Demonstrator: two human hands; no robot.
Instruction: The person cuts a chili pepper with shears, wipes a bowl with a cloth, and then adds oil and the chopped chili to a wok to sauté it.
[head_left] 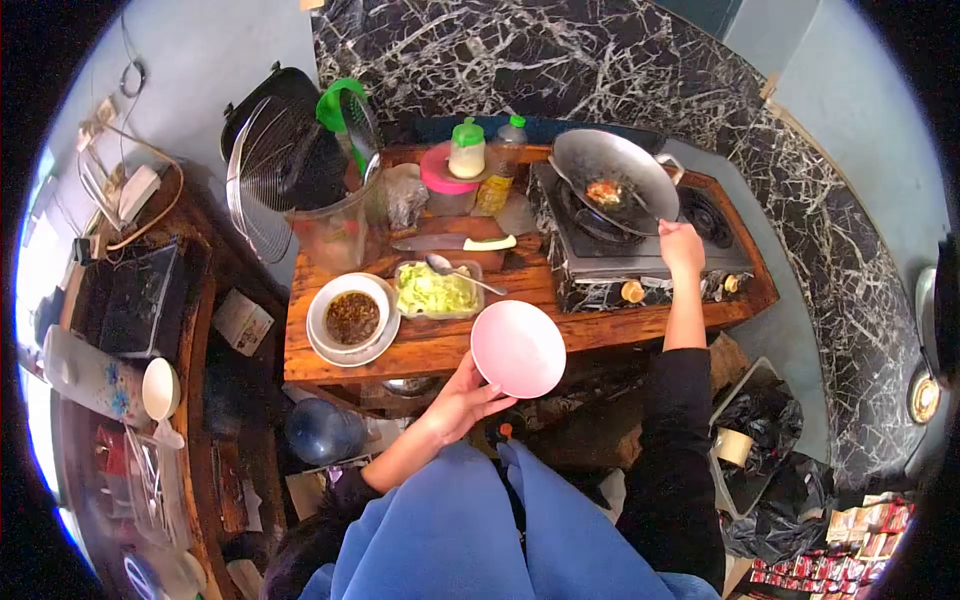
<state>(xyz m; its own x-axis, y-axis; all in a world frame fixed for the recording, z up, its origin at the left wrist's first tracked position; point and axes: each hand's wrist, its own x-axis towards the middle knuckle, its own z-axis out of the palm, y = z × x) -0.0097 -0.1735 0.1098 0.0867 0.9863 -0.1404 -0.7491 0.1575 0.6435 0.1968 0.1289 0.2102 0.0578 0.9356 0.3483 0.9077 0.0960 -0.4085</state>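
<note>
Pink and round, the plate (pixel 518 348) hangs at the near edge of the wooden table (pixel 430 345), tipped a little, its face bare. The left hand (pixel 462 400) holds it by the lower rim with fingers closed on the edge, and the bare forearm rises from the lower left. The right hand (pixel 682 245) is wrapped around the handle of the wok (pixel 612 170), its black-sleeved arm stretched almost straight ahead. The wok sits tilted above the left burner of the stove (pixel 640 255), and a small reddish heap of food (pixel 604 192) lies inside it.

On the table, left of the plate, a white bowl (pixel 352 317) holds a dark sauce and sits on a white saucer. Just beside it, a clear tub (pixel 437 292) is filled with shredded pale green cabbage, and a spoon (pixel 450 268) rests across its far rim. Behind the tub lies a knife (pixel 455 243) with a pale handle. A clear jug (pixel 335 235) stands at the far left corner, near a wire fan (pixel 265 175). Two green-capped bottles (pixel 466 148) stand at the back. One is perched on a pink-lidded container (pixel 445 185) and the other holds a yellowish liquid.

Counted: two hands, one wok, one pink plate, one bowl, one tub, one spoon, one knife, two bottles and two burners on the stove.
</note>
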